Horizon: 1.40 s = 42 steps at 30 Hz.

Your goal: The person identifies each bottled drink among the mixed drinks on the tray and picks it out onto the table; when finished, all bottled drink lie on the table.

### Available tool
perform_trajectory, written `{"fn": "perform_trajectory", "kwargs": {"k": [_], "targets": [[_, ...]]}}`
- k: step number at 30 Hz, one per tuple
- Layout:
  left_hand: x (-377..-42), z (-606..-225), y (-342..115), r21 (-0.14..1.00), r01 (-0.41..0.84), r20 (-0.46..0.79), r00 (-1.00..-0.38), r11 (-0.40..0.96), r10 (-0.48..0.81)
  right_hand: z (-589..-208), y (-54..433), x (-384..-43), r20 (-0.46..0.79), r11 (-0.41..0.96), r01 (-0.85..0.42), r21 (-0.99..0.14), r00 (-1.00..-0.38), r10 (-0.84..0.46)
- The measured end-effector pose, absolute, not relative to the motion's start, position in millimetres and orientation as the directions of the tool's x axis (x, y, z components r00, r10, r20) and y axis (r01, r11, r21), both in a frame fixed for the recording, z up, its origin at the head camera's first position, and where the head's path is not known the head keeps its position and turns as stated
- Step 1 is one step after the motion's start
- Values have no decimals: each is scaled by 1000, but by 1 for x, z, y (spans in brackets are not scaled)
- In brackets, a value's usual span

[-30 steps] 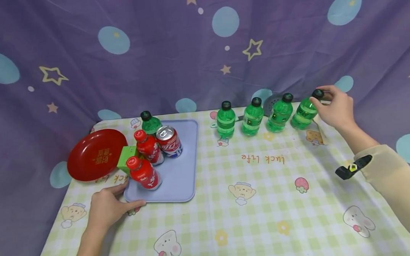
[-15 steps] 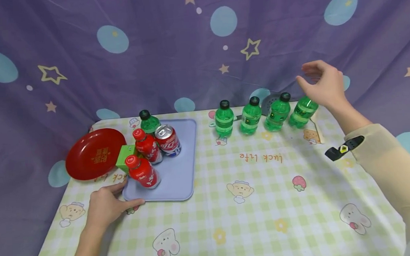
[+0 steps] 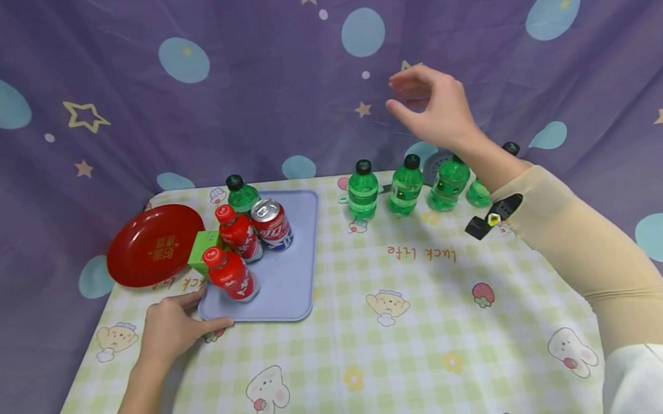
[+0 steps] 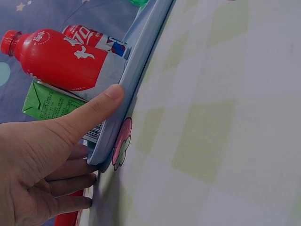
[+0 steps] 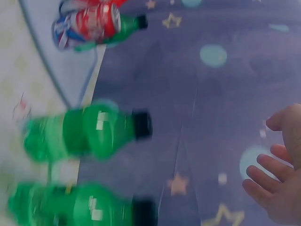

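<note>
In the head view, my left hand (image 3: pixel 170 331) holds the near left corner of a light blue tray (image 3: pixel 291 295). Its thumb lies along the front rim and its fingers reach round the left side. On the tray stand two red bottles (image 3: pixel 231 276), a red soda can (image 3: pixel 272 225), a green juice carton (image 3: pixel 204 249) and a green bottle (image 3: pixel 245 198). My right hand (image 3: pixel 441 106), fingers loosely bent and holding nothing, is in the air above a row of several green soda bottles (image 3: pixel 363 193) with black caps. My right forearm partly covers the rightmost bottle (image 3: pixel 478 193).
A red plate (image 3: pixel 150 252) leans against the tray's left side. Behind the bottle row lies a slotted spatula (image 3: pixel 435 165), partly hidden. A checked cloth (image 3: pixel 338 355) covers the table, and a purple curtain (image 3: pixel 283 110) hangs close behind its far edge.
My right hand has let go of the rightmost green bottle's cap, risen, and moved left over the row. That bottle now stands on its own. My left hand stays at the tray corner.
</note>
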<state>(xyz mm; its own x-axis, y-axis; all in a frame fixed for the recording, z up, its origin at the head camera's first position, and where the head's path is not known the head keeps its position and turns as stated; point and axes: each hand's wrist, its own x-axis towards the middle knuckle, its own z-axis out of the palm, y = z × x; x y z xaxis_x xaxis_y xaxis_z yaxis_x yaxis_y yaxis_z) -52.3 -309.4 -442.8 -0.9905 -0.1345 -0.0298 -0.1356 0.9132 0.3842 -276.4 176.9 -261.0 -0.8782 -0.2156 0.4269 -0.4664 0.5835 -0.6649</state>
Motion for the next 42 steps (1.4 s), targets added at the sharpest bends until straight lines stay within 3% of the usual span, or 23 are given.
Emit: {"fn": "perform_trajectory", "kwargs": {"k": [8, 20, 35, 42], "targets": [[-53, -443, -306, 383, -141, -29, -990, 913, -141, -264, 115, -281, 421, 455, -537, -710, -842, -336], [-55, -442, -307, 377, -157, -71, -987, 913, -141, -300, 34, -277, 406, 301, -587, -751, -771, -491], [-55, -441, -307, 374, -153, -56, -988, 915, -142, -348, -42, -265, 319, 310, -542, -781, -773, -548], [-55, -441, -306, 375, -151, -55, -989, 915, -140, -357, -65, -270, 226, 389, -507, -769, -785, -577]]}}
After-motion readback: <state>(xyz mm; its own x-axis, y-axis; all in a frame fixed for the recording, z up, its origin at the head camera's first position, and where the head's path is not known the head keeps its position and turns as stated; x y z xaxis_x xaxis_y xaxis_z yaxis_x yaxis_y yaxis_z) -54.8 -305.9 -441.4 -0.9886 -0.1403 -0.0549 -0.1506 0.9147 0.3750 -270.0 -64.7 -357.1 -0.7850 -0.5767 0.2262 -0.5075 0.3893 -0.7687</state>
